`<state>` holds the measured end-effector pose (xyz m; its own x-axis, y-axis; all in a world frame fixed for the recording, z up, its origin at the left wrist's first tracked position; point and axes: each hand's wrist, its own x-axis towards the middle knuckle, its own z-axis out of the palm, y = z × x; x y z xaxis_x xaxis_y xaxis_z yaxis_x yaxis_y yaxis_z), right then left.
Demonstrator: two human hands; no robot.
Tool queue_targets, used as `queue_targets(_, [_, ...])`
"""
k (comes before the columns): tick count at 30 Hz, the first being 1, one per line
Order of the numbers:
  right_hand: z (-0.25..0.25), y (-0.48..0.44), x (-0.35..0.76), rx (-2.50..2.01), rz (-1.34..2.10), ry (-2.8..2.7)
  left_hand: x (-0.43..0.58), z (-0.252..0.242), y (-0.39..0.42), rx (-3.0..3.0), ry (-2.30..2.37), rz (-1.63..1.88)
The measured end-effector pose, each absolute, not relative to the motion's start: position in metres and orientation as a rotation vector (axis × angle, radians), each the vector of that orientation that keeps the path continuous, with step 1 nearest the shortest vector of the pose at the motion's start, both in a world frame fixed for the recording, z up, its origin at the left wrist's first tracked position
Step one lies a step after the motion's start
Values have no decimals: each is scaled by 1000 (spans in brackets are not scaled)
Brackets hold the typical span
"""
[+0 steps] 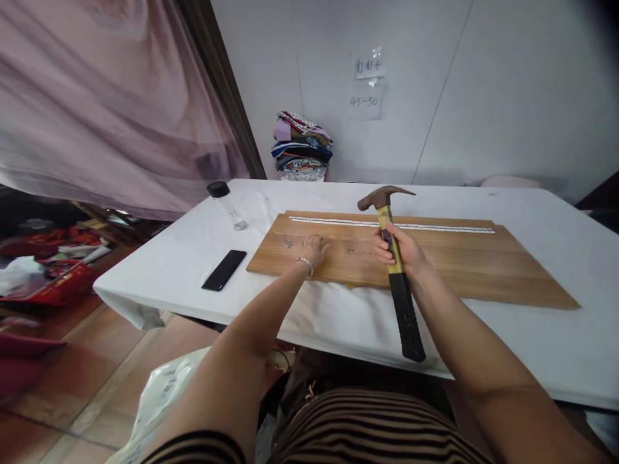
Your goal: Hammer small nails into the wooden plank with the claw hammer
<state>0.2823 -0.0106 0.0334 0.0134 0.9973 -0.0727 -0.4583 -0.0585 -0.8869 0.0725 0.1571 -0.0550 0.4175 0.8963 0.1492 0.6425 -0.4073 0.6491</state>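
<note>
My right hand (394,248) is wrapped round the upper handle of a claw hammer (405,309). The hammer is tilted, with its rusty head at the top and its black grip pointing down toward me, raised over a brown wooden board (464,254). My left hand (314,249) lies on the board's left part with its fingers stretched out, and nothing shows in them. Just left of that hand is a little pile of nails (287,243). A short row of small dark marks (360,252), too small to make out, runs along the board between my hands.
Long white strips (449,227) lie along the board's far side. On the white-covered table (169,274) are a black phone (224,270) and a clear bottle (229,209) with a black lid. Folded cloths (302,148) are stacked behind the table, by the wall.
</note>
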Motion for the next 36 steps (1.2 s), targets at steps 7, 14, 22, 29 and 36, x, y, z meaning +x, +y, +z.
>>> queue_targets(7, [11, 5, 285, -997, 1613, -747, 73, -76, 146, 2545, 1401, 327])
queue_targets(14, [-26, 19, 286, -884, 1759, -759, 73, -71, 144, 2554, 1424, 341])
queue_targets(22, [-58, 16, 286, -785, 1725, -777, 72, -72, 143, 2646, 1501, 255])
queue_targets(29, [-61, 10, 277, -790, 1725, -824, 73, -73, 144, 2665, 1497, 260])
queue_targets(36, [-62, 11, 280, -808, 1757, -803, 74, -76, 146, 2652, 1493, 295])
